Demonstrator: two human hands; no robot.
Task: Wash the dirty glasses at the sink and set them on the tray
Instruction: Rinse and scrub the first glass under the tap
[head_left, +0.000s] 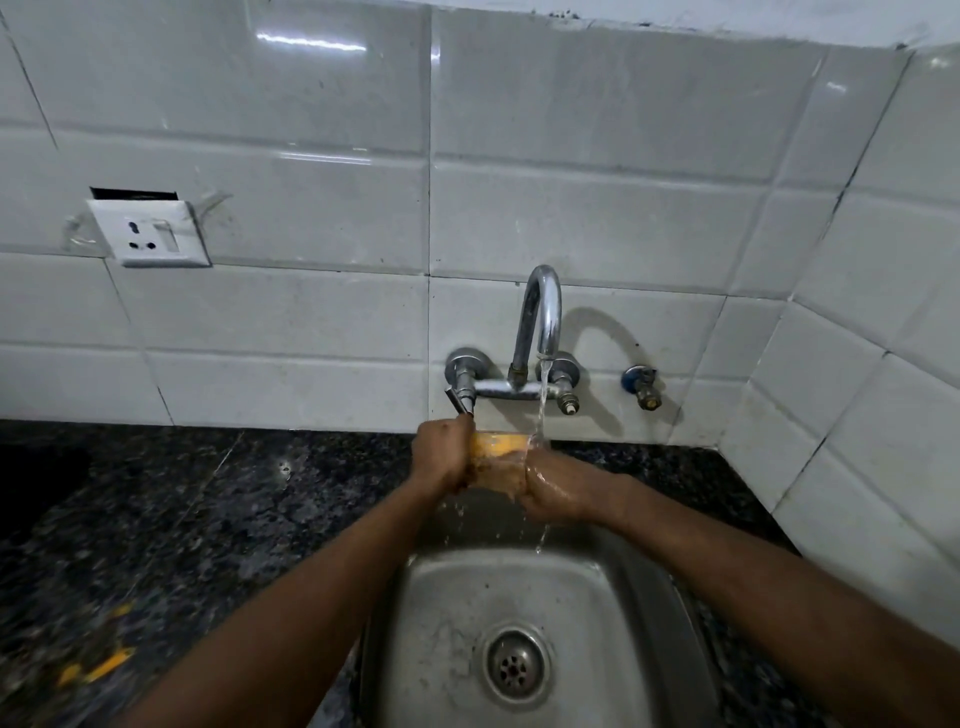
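Observation:
A clear glass (497, 475) is held sideways between both hands, above the back of the steel sink (447, 613). My left hand (441, 457) grips its left end and my wet right hand (553, 488) grips its right end. A yellow patch (498, 444) shows at the glass's upper part; I cannot tell if it is a sponge. Water (541, 400) runs from the chrome tap (540, 317) onto the glass's right end and drips into the basin. No tray is in view.
The drain (516, 665) sits in the middle of the basin. Dark speckled granite counter (208, 519) lies on both sides, with blurred yellow bits (104, 667) at the lower left. On the tiled wall are a socket (150, 234) and a small valve (644, 387).

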